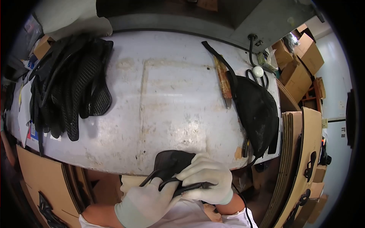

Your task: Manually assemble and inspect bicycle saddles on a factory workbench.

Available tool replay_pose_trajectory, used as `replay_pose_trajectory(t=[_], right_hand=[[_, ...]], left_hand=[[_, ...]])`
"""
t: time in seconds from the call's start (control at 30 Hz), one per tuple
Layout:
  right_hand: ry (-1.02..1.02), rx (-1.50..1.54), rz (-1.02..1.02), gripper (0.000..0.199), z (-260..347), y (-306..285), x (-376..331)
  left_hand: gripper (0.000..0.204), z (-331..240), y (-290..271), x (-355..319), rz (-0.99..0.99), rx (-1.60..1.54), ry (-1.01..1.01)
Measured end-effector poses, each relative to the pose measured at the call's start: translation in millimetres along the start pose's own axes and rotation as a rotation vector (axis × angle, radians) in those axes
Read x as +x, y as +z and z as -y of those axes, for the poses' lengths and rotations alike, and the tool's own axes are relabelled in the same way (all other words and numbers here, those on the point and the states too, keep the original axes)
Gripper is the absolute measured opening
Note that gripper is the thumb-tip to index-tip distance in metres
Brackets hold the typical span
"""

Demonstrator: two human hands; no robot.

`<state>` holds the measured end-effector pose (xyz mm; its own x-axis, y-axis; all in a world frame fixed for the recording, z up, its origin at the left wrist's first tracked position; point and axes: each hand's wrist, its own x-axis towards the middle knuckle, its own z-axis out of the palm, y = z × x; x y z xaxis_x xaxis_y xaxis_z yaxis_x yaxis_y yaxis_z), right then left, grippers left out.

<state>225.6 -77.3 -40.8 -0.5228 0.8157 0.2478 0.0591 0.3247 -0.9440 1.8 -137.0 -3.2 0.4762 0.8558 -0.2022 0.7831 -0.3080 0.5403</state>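
Both my hands wear white gloves and meet over my lap at the table's near edge. Between them is a black fabric piece [171, 159] with dark edging and a rounded far end that reaches onto the tabletop. My left hand [146, 201] is closed on its near, left side, with a dark strip passing by the fingers. From the right, my right hand [209, 180] grips the same piece, its fingers bent over the top and the thumb below. The gloves hide much of the held part.
Black mesh pieces [72, 83] are heaped on the white table [171, 95] at the left. Toward the right lie a flat-bladed tool with a worn handle [224, 83], a black mesh item with a strap [256, 114] and a white ball [258, 72]. Cardboard sheets [291, 152] stand beside the table.
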Motion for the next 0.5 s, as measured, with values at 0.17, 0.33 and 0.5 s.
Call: replay_pose_trajectory(t=[0.17, 0.33, 0.5], right_hand=[[-0.071, -0.151, -0.206, 0.042, -4.8, 21.6, -6.5], [-0.056, 0.274, -0.642, 0.058, -19.3, 48.7, 5.8], [0.058, 0.547, -0.285, 0.058, -18.9, 30.3, -16.4]], left_hand=[[0.038, 11.3, -9.6, 6.6, -0.026, -0.088, -0.008], [0.014, 55.1, 9.5, -3.9, 0.126, -1.297, -0.325], [0.039, 53.6, 62.4, -11.3, 0.092, -1.721, 0.071]])
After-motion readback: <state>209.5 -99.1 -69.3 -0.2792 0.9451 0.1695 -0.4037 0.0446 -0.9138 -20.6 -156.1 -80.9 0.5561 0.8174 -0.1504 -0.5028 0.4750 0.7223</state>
